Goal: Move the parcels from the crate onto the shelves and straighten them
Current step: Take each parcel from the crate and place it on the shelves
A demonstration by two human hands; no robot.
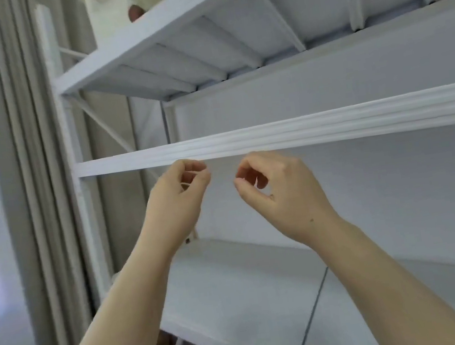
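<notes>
Both forearms are raised, left hand [182,196] and right hand [279,191] close together, fingers curled, empty.

light: bright, soft, even, bluish cast | source: glow at far left by the curtain [34,171] | shadows: faint, under the shelf edge [303,131] | blur: soft throughout, compression smear | edges: wide-angle bending of shelf lines

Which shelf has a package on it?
The top shelf: a cream parcel stands at its left end. Nothing shows on the middle shelf or the lower shelf.
</notes>
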